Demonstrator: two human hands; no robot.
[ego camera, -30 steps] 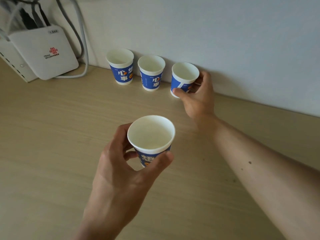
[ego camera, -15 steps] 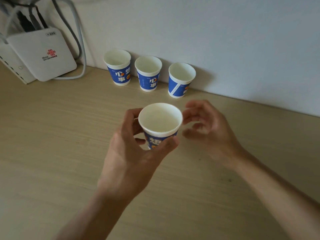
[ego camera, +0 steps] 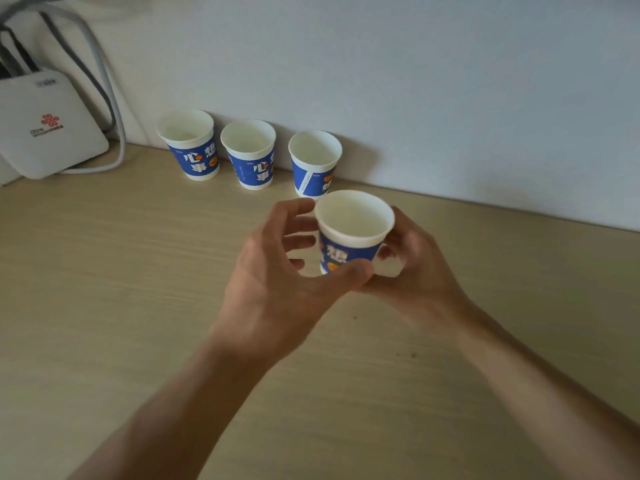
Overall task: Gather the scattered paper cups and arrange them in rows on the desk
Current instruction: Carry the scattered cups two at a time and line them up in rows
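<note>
Holding the fourth paper cup upright, pinched low in the left grip, wrapped by the right grip, just short of the three-cup row, prob swapping hands to extend it.

Three cups line the far wall; a router and cables crowd the far left. Open desk lies near, left, and far right beyond the row.

Dim, flat light falls from about 9 o'clock. The row of cups casts soft shadows toward 3 o'clock on the wall. The left hand, right hand and held cup are slightly blurred. Wide-angle distortion bends the desk edge at 3 o'clock.
</note>
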